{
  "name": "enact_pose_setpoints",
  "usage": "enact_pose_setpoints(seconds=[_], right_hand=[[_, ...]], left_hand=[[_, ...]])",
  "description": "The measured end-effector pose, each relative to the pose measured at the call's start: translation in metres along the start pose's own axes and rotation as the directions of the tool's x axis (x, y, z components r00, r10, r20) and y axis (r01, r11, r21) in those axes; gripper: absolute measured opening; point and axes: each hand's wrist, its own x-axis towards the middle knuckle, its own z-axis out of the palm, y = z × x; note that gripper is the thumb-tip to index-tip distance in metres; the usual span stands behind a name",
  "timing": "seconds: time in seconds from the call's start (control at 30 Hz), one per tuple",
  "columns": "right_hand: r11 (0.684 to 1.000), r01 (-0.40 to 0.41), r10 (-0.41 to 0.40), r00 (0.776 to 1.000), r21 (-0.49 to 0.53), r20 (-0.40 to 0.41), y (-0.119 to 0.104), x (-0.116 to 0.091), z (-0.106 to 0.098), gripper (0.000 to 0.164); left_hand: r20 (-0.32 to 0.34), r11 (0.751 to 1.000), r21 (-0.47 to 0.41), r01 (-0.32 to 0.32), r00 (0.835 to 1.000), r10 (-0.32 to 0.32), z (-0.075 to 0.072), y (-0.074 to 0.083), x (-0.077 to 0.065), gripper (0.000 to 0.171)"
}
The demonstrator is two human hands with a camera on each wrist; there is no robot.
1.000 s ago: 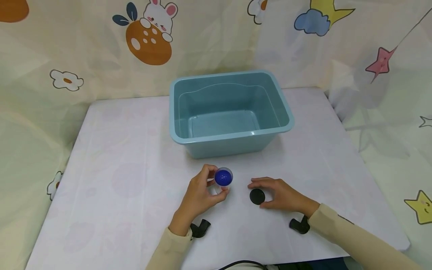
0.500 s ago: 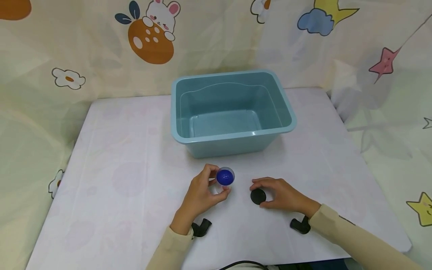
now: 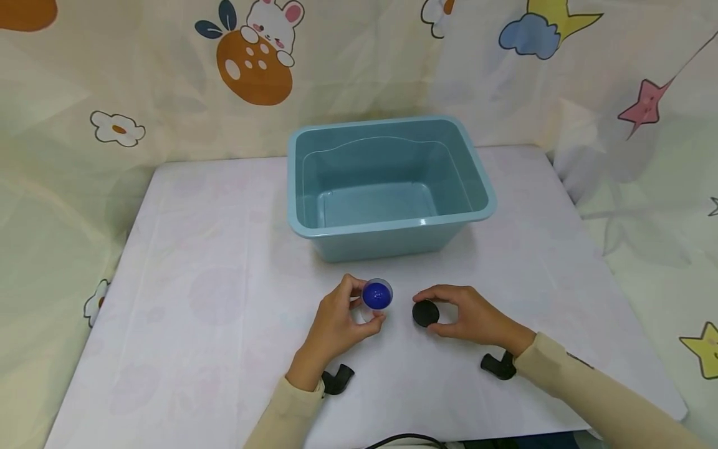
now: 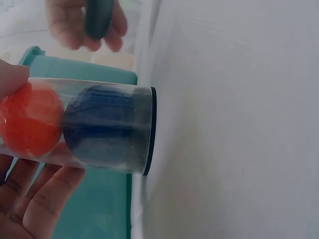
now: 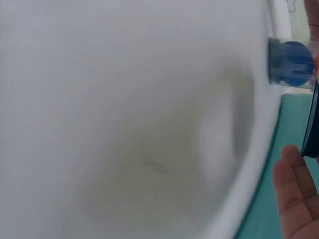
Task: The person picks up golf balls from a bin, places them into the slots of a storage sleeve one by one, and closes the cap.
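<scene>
My left hand (image 3: 336, 324) grips a clear tube (image 4: 140, 130) between thumb and fingers, upright over the white table. A blue ball (image 3: 377, 296) shows at its top in the head view. Through the wall, the left wrist view shows an orange-red ball (image 4: 32, 119) with a dark blue ball (image 4: 97, 124) below it. The tube's lower end has a black base (image 4: 151, 131). To its right, my right hand (image 3: 477, 315) pinches a round black lid (image 3: 426, 313) by the edge, apart from the tube. The right wrist view catches only part of that lid (image 5: 312, 127).
A light blue plastic basin (image 3: 387, 243) stands behind both hands at the back of the table (image 3: 185, 299). Patterned cloth (image 3: 359, 75) hangs behind and at the sides. A black cable (image 3: 406, 436) runs along the front edge.
My right hand has moved slightly up and left with the lid, nearer the tube. My left hand keeps its hold on the tube. The whole head view has shifted slightly.
</scene>
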Motion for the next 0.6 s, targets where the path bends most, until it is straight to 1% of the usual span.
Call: enact_pose_setpoints(seconds=[0.1, 0.2, 0.6], right_hand=[[0.999, 0.013, -0.013, 1.000, 0.040, -0.008, -0.005, 0.004, -0.004, 0.053], [0.998, 0.038, -0.037, 0.999, 0.046, -0.013, -0.012, 0.009, -0.008, 0.053], [0.987, 0.162, -0.163, 0.986, -0.007, -0.045, -0.032, 0.026, -0.020, 0.055]], left_hand=[[-0.006, 1.000, -0.001, 0.005, 1.000, -0.005, 0.001, 0.000, -0.001, 0.049], [-0.008, 1.000, -0.004, 0.007, 1.000, -0.007, 0.001, -0.001, -0.001, 0.048], [0.003, 1.000, 0.000, 0.000, 1.000, 0.000, -0.001, -0.003, -0.001, 0.048]])
